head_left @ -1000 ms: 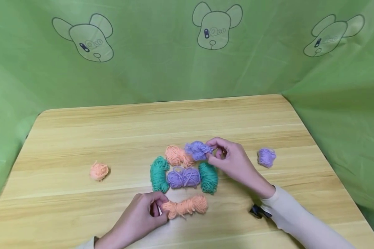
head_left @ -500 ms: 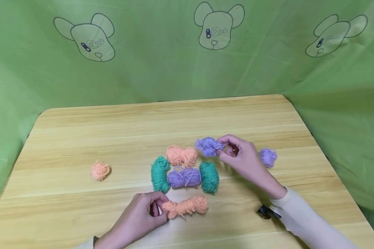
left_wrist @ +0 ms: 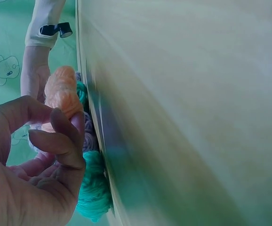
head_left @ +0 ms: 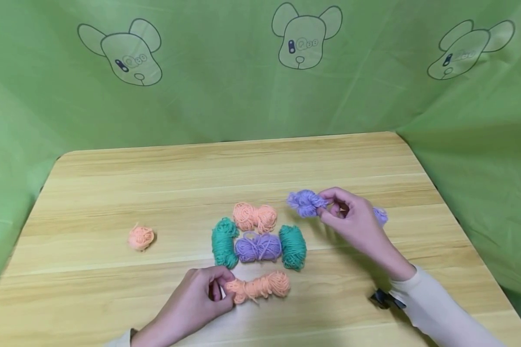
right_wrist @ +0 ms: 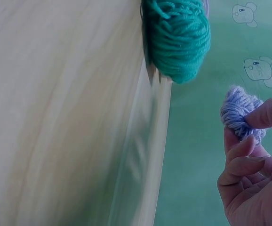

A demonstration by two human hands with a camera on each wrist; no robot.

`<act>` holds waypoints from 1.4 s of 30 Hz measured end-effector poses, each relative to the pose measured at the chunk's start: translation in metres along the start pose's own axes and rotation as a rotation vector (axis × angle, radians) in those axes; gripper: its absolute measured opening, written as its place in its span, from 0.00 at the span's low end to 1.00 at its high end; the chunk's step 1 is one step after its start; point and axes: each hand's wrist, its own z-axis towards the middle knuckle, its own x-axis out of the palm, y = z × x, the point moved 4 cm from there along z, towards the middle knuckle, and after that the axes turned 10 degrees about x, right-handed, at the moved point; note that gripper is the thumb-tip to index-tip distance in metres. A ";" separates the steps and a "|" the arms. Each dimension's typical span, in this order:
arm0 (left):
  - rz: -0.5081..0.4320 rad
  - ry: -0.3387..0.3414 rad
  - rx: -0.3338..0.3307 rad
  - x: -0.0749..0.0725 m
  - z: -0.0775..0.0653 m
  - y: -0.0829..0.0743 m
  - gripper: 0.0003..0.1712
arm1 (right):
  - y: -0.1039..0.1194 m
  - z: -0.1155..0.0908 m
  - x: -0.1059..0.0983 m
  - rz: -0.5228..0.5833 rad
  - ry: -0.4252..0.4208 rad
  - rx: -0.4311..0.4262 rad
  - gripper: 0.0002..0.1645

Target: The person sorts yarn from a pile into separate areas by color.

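Observation:
My left hand [head_left: 197, 294] pinches the left end of a peach yarn skein [head_left: 262, 286] at the front of the group. In the left wrist view, thumb and fingertips meet on that skein's near end. My right hand [head_left: 356, 214] holds a small purple yarn skein [head_left: 305, 202] by its right end, up off the table, as the right wrist view also shows. Between the hands lie a purple yarn bundle [head_left: 258, 247], a green skein [head_left: 224, 243] on its left, another green skein [head_left: 293, 247] on its right, and a peach bow-shaped skein [head_left: 254, 217] behind it.
A small peach yarn ball [head_left: 141, 238] lies alone at the left of the wooden table [head_left: 113, 193]. Another purple yarn ball [head_left: 380, 216] is partly hidden behind my right hand. Green cloth [head_left: 226, 96] hangs behind and along the sides.
My right hand has carried the small purple skein rightward, away from the bow-shaped peach skein it overlapped before. My left hand and its peach skein have stayed in place.

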 end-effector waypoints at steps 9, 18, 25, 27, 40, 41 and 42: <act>-0.002 0.001 -0.007 -0.001 -0.001 0.001 0.13 | -0.005 -0.005 -0.013 -0.027 -0.046 0.030 0.18; -0.005 -0.007 0.002 -0.002 0.000 0.002 0.13 | -0.019 -0.008 -0.027 -0.045 -0.098 0.054 0.19; -0.011 -0.018 0.012 -0.002 -0.001 0.003 0.13 | -0.029 -0.010 -0.037 -0.057 -0.127 0.064 0.17; -0.013 -0.019 0.009 -0.002 -0.001 0.003 0.13 | -0.030 -0.011 -0.040 -0.055 -0.135 0.070 0.17; -0.033 -0.021 -0.009 -0.002 0.001 0.002 0.13 | -0.052 -0.021 -0.057 -0.054 -0.158 0.113 0.16; -0.031 -0.023 -0.008 -0.003 0.001 0.002 0.13 | -0.053 -0.022 -0.058 -0.055 -0.160 0.115 0.16; -0.028 -0.024 -0.007 -0.003 0.001 0.001 0.13 | -0.055 -0.023 -0.059 -0.056 -0.161 0.119 0.16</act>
